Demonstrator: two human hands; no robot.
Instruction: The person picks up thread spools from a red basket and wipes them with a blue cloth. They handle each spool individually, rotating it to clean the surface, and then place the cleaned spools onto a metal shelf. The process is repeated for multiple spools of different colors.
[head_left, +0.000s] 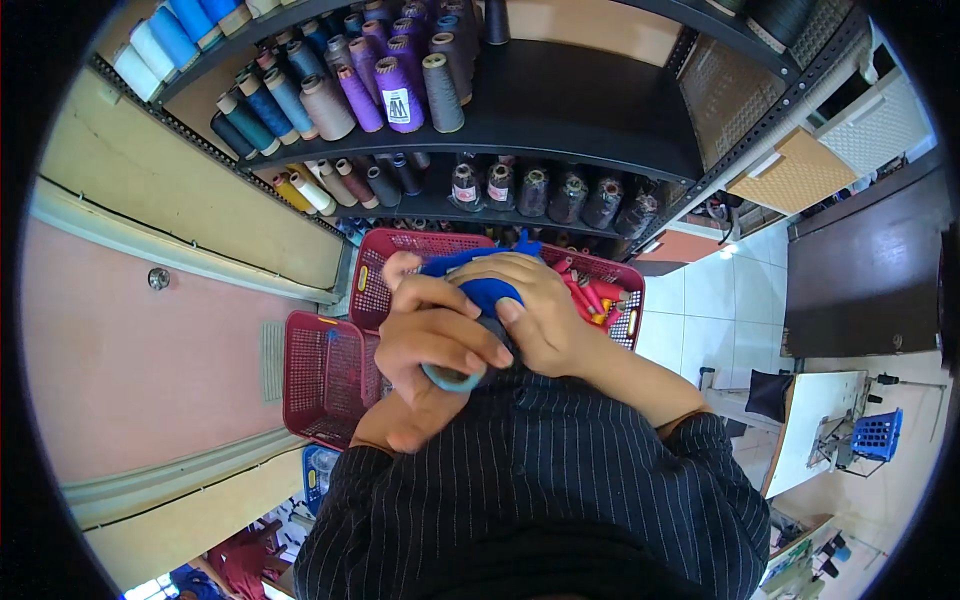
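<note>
Close in front of my chest, both hands are closed around a dark thread cone [493,335], its pale green hollow end [452,381] turned toward me. My left hand [430,335] has its fingers wrapped over the side of the cone near that end. On the other end, my right hand [535,305] presses a bright blue cloth [490,291] against the cone. More of the cloth shows beyond my knuckles. Most of the cone is hidden by my fingers.
Beneath my hands stands a red plastic basket [628,273] with pink cones [588,292] at its right; another red basket [320,375] is at the left. Ahead, a black shelf [570,95] carries purple cones [400,95] and dark wrapped cones [535,192]. A pink door [180,370] is left.
</note>
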